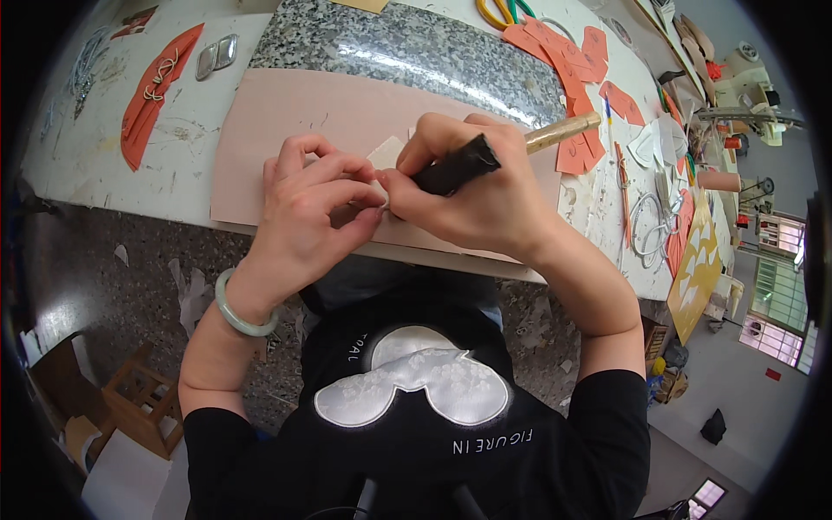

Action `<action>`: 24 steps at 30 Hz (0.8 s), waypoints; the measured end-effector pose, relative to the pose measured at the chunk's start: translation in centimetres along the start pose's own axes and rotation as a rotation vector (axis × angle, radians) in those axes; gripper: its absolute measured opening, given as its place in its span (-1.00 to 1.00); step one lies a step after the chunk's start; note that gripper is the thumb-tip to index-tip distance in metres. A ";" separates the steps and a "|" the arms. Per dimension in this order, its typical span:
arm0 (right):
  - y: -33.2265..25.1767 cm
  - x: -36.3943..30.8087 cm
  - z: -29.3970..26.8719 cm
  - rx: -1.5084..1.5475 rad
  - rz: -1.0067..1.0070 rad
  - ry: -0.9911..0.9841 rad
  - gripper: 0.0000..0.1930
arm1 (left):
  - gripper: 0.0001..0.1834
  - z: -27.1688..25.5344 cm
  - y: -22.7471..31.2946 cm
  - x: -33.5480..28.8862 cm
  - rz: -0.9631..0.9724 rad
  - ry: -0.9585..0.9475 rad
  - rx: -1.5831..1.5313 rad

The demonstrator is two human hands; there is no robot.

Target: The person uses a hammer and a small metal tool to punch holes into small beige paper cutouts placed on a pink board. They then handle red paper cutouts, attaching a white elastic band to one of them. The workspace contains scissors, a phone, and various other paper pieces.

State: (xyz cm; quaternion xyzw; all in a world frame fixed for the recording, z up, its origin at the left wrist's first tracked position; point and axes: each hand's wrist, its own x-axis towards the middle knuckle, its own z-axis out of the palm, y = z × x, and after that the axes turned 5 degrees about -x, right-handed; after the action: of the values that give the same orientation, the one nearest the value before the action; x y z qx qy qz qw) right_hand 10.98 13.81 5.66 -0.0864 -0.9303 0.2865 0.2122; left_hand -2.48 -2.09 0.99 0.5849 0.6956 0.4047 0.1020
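My left hand (312,204) is bent over a small pale piece (386,154), its fingertips gathered at the piece's near edge. My right hand (485,191) meets it there, thumb and forefinger close to the left fingertips. In its grip is a thick black-handled tool (459,165), slanting up to the right; its working end is hidden by fingers. A light wooden handle (563,130) sticks out behind the right hand. I cannot tell whether it belongs to the black tool. Beneath both hands lies a pinkish-brown board (251,139).
A speckled stone slab (381,43) lies beyond the board. Orange-red cut pieces (572,78) spread at the right, near coiled white cord (648,227). At the left are an orange-red folded piece (156,95) tied with string and a small metal case (217,56). A wooden stool (147,394) stands below left.
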 end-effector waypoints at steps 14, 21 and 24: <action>-1.0 1.0 -0.4 -0.015 -0.011 -0.034 -0.83 | -0.89 -1.2 -1.4 0.8 0.007 -0.124 -0.033; -0.6 1.1 0.2 0.096 0.132 -0.065 -0.82 | -0.90 -2.1 -2.7 1.0 0.046 -0.143 -0.071; -1.2 1.6 0.2 0.076 0.100 -0.037 -0.81 | -0.91 -2.1 -2.6 1.3 0.050 -0.141 -0.049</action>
State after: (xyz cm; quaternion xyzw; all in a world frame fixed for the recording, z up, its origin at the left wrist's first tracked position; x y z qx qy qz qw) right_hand 9.45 13.17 6.76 -0.1191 -0.9170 0.3334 0.1836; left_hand -6.05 -1.80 0.97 0.6262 0.6618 0.3820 0.1548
